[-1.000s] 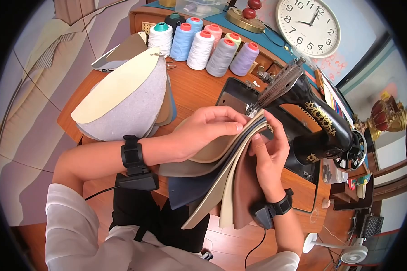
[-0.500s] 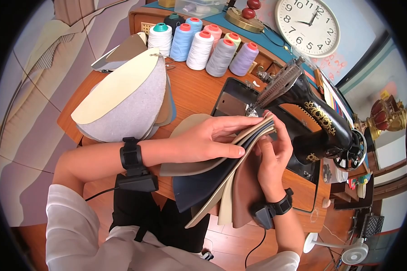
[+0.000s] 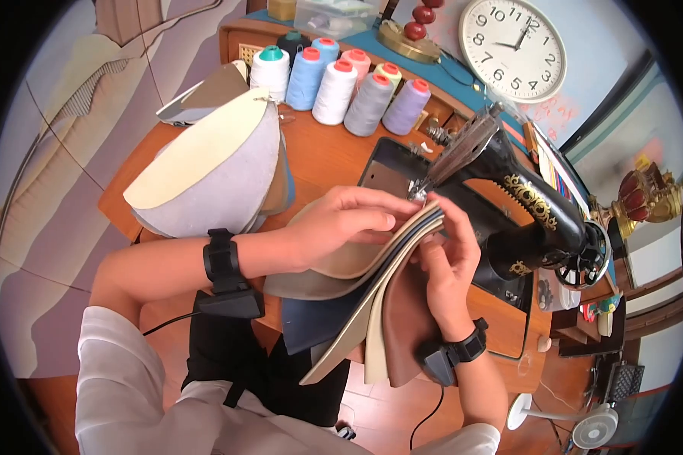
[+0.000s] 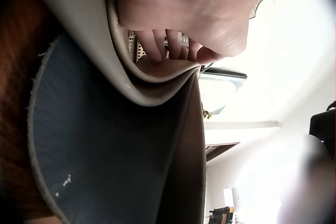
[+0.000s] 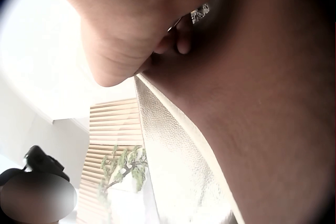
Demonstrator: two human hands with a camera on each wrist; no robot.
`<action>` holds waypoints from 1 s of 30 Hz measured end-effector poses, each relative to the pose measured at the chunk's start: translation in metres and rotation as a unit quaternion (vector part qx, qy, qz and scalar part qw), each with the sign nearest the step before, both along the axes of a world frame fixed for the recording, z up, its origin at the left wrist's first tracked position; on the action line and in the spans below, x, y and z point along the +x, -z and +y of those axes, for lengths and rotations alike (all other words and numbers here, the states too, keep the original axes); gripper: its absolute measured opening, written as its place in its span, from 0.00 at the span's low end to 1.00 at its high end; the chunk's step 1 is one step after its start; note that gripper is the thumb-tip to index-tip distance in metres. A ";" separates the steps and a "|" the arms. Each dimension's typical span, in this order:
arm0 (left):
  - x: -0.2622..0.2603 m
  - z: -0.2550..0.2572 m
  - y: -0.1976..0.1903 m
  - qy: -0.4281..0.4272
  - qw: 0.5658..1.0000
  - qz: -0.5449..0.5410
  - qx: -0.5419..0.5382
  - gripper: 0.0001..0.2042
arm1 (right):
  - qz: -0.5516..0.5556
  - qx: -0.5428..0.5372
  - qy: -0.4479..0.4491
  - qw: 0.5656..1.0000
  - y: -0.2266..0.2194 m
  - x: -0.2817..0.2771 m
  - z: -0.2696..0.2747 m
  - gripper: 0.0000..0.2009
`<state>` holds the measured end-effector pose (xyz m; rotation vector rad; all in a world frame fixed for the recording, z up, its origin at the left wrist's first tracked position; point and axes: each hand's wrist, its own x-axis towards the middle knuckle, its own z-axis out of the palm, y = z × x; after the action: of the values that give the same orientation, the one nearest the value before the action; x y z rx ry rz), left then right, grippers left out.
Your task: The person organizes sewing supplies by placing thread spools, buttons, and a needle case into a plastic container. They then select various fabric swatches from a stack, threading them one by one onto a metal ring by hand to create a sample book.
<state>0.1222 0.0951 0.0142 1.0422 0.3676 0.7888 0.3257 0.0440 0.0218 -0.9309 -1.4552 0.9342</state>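
Observation:
A fanned stack of leather pieces point(image 3: 372, 303) in tan, grey, navy, beige and brown hangs between both hands, over the near edge of the table. My right hand point(image 3: 449, 280) grips the gathered upper end, thumb on the brown piece point(image 3: 411, 326) and fingers around the far side. From the left, my left hand point(image 3: 334, 227) holds the tan and grey pieces near the same end, its fingers behind them. The navy piece point(image 4: 94, 129) spreads below that hand in the left wrist view. Beside the brown leather in the right wrist view runs a pale, grained piece point(image 5: 173, 150).
A black sewing machine point(image 3: 531, 205) stands just beyond the hands. More cut leather pieces point(image 3: 205, 167) lie stacked at the table's left. Several thread cones point(image 3: 334, 91) line the back, near a wall clock point(image 3: 512, 49). The wooden table point(image 3: 319, 152) ends close to the person's lap.
The left thumb moved from over the navy and beige pieces back left to the tan edge. Both hands and the leather stack shifted slightly left and down.

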 end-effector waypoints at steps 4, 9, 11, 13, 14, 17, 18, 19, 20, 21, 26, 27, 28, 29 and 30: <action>0.001 0.000 0.004 -0.026 0.999 0.022 0.023 0.11 | 0.019 0.009 -0.002 1.000 0.005 0.002 0.002 0.17; 0.005 -0.004 0.002 -0.035 0.994 0.075 0.067 0.09 | 0.070 0.009 -0.005 0.998 0.008 0.005 0.004 0.15; 0.005 -0.002 0.005 -0.036 0.996 0.072 0.045 0.09 | 0.071 0.029 -0.012 0.997 0.007 0.005 0.004 0.14; 0.006 -0.004 -0.002 -0.044 0.995 0.082 0.044 0.08 | 0.070 0.037 -0.013 0.997 0.007 0.007 0.006 0.14; 0.006 -0.009 -0.009 -0.046 0.992 0.114 0.042 0.08 | 0.069 0.030 -0.011 0.997 0.008 0.006 0.005 0.14; -0.008 -0.017 -0.029 -0.053 0.984 0.165 0.037 0.07 | 0.073 0.034 -0.015 0.997 0.007 0.005 0.004 0.15; -0.017 -0.021 -0.039 -0.060 0.980 0.174 0.074 0.07 | 0.074 0.029 -0.017 0.997 0.006 0.005 0.004 0.15; -0.026 -0.025 -0.051 -0.065 0.974 0.184 0.111 0.07 | 0.077 0.026 -0.021 0.996 0.007 0.004 0.004 0.15; -0.036 -0.029 -0.068 -0.078 0.967 0.201 0.136 0.06 | 0.072 0.031 -0.016 0.997 0.007 0.003 0.005 0.14; -0.048 -0.030 -0.085 -0.089 0.958 0.217 0.163 0.06 | 0.068 0.037 -0.008 0.997 0.007 0.004 0.005 0.14; -0.133 0.039 -0.114 -0.282 0.860 0.325 0.274 0.06 | 0.067 0.025 -0.013 0.997 0.008 0.005 0.005 0.16; -0.152 0.061 -0.112 -0.333 0.831 0.355 0.269 0.07 | 0.068 0.023 -0.014 0.997 0.009 0.005 0.006 0.16; -0.171 0.082 -0.105 -0.354 0.800 0.408 0.262 0.10 | 0.062 0.025 -0.012 0.998 0.009 0.006 0.007 0.16; -0.190 0.104 -0.094 -0.373 0.766 0.458 0.255 0.12 | 0.055 0.027 -0.010 0.998 0.009 0.007 0.007 0.16; -0.220 0.134 -0.073 -0.368 0.696 0.538 0.300 0.16 | 0.054 0.029 -0.009 0.998 0.009 0.006 0.007 0.16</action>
<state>-0.0981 0.2287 0.0873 1.9965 1.7180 0.9424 0.3321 0.0506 0.0132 -0.8136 -1.3935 0.9371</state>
